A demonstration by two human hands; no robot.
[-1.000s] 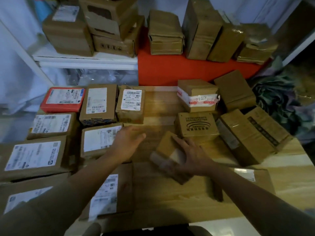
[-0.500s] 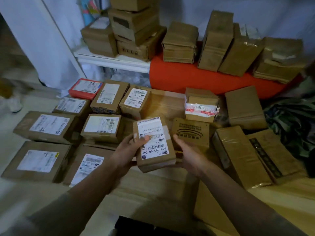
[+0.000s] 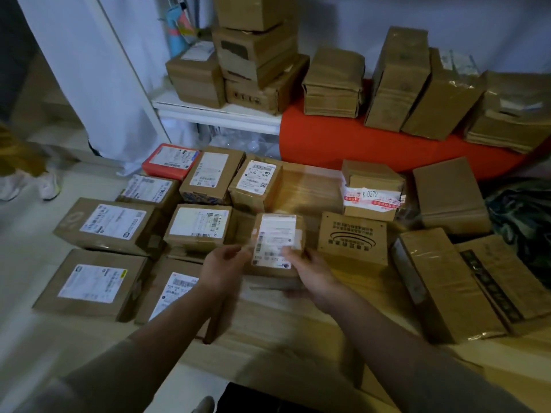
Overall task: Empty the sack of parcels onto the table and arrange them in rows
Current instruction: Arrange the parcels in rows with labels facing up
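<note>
1. Red bench or cushioned surface (image 3: 357, 144), far side, right of centre; brown boxes (image 3: 334, 81) stand along its top in a row.
2. White shelf (image 3: 214, 110), far, just left of the red surface; a stack of cartons (image 3: 256, 55) sits on it.
3. Clear plastic wrap (image 3: 238, 141) bunched under the shelf.
4. White curtain (image 3: 98, 70) hanging at far left.
5. Pale shoes (image 3: 29, 186) on the floor, left edge.
6. Dark patterned cloth (image 3: 524, 216) at right edge, crumpled.
7. Blue and pink item (image 3: 179, 28) behind the cartons, too blurred to identify.
</note>
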